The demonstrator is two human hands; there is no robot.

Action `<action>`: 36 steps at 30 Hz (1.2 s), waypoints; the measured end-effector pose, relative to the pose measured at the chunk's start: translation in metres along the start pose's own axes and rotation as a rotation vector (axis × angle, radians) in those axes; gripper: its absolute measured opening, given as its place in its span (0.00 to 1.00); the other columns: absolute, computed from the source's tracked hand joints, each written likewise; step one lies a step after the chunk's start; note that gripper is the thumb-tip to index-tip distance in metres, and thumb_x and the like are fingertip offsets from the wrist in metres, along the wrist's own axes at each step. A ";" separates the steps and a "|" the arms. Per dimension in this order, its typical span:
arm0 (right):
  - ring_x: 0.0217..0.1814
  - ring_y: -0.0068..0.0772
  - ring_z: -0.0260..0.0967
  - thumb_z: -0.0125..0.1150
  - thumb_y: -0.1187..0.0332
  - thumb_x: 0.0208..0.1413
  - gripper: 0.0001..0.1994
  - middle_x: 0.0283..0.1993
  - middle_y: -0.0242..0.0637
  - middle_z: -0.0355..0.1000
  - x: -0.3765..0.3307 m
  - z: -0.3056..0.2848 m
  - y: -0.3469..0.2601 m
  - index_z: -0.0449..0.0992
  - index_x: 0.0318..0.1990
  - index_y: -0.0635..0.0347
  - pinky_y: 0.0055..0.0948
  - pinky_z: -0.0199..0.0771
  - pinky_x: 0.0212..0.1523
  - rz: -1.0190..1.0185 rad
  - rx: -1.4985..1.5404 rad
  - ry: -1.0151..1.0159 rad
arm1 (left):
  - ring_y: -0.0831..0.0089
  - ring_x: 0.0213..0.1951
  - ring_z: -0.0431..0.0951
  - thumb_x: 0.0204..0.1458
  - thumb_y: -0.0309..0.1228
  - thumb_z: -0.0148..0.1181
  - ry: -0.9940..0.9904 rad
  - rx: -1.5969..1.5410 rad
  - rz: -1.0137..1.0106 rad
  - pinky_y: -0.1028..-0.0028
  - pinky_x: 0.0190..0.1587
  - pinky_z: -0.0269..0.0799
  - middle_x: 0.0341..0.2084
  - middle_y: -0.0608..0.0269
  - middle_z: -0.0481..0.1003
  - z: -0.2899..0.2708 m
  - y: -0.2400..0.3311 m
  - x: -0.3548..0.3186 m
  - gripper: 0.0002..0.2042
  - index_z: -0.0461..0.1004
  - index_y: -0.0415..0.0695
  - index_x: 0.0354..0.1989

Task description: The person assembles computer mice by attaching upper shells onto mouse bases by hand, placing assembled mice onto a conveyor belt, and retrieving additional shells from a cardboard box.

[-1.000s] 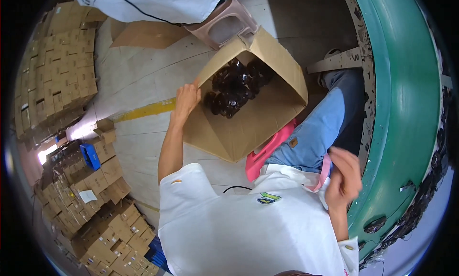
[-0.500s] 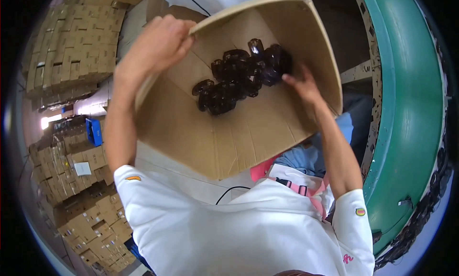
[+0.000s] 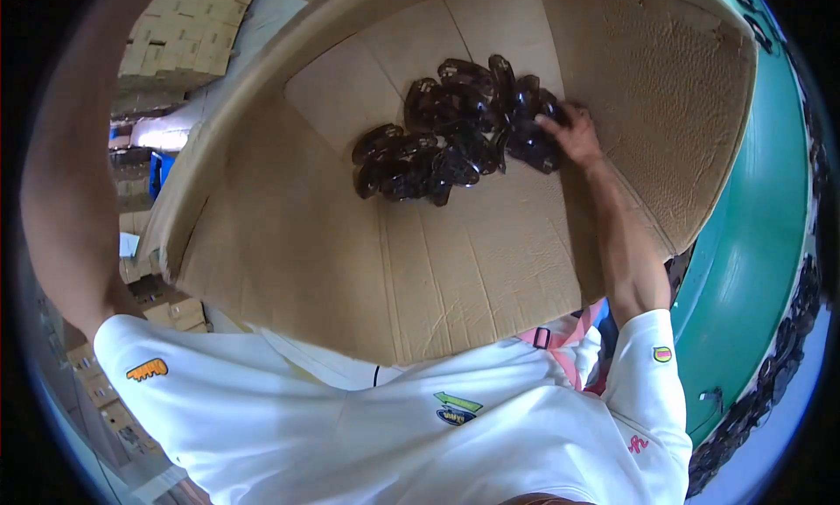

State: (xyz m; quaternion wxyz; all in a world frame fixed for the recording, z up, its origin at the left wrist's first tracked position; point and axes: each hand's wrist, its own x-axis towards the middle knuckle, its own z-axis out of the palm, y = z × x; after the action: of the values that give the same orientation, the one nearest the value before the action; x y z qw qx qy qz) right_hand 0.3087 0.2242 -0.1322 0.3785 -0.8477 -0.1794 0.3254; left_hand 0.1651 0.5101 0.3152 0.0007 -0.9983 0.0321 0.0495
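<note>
A large brown cardboard box [image 3: 472,273] is tipped with its open mouth facing me. A heap of dark brown, glossy, see-through pieces [image 3: 464,94], rounded and plastic-looking, lies inside on its cardboard; their exact kind cannot be made out. At the heap's right edge my right hand [image 3: 579,137] reaches into the box, thumb and fingers closed about one of these dark pieces [image 3: 532,144]. Up along the box's left side stretches my left arm [image 3: 74,155]; the hand itself is beyond the picture's top edge.
To the right runs a long green surface [image 3: 744,277] with a raised rim, more dark pieces [image 3: 770,400] lined along its far side. Stacked cartons [image 3: 188,32] stand at the left, with a blue container [image 3: 160,172] among them. A pink strap [image 3: 569,352] hangs below the box.
The box has come nearer and fills more of the picture. My left hand has gone up from the box's rim out of view. My right hand has closed at the heap's right edge.
</note>
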 end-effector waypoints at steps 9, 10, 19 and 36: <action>0.67 0.40 0.67 0.73 0.51 0.54 0.45 0.69 0.47 0.66 -0.045 0.085 -0.068 0.54 0.74 0.54 0.41 0.66 0.68 -0.184 0.691 -0.121 | 0.70 0.27 0.69 0.58 0.35 0.61 0.102 -0.110 -0.302 0.74 0.32 0.66 0.33 0.54 0.76 -0.014 0.006 -0.026 0.17 0.78 0.35 0.51; 0.68 0.40 0.66 0.75 0.54 0.53 0.46 0.70 0.46 0.65 -0.054 0.094 -0.083 0.53 0.74 0.55 0.40 0.65 0.69 -0.264 0.699 -0.239 | 0.69 0.28 0.69 0.58 0.35 0.61 0.121 -0.113 -0.329 0.73 0.33 0.66 0.34 0.54 0.76 -0.021 0.006 -0.027 0.18 0.78 0.35 0.51; 0.57 0.39 0.76 0.72 0.56 0.57 0.32 0.58 0.40 0.77 -0.074 0.155 -0.139 0.70 0.66 0.60 0.33 0.74 0.62 0.071 0.997 -0.807 | 0.64 0.34 0.71 0.55 0.35 0.64 0.261 -0.202 -0.609 0.71 0.40 0.68 0.42 0.49 0.76 -0.043 0.027 -0.062 0.22 0.75 0.33 0.54; 0.60 0.38 0.74 0.56 0.48 0.68 0.28 0.62 0.41 0.75 -0.111 0.166 -0.215 0.70 0.66 0.59 0.35 0.77 0.59 0.092 1.493 -1.574 | 0.56 0.45 0.74 0.51 0.37 0.69 0.478 -0.405 -1.144 0.66 0.52 0.70 0.55 0.41 0.75 -0.055 0.102 -0.120 0.30 0.72 0.28 0.58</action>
State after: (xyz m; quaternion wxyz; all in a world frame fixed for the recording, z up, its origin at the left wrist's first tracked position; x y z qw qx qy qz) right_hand 0.1018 0.3905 -0.0064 0.5649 0.0368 -0.0968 0.8187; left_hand 0.0444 0.4160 0.3825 -0.1682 -0.8216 -0.5150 -0.1772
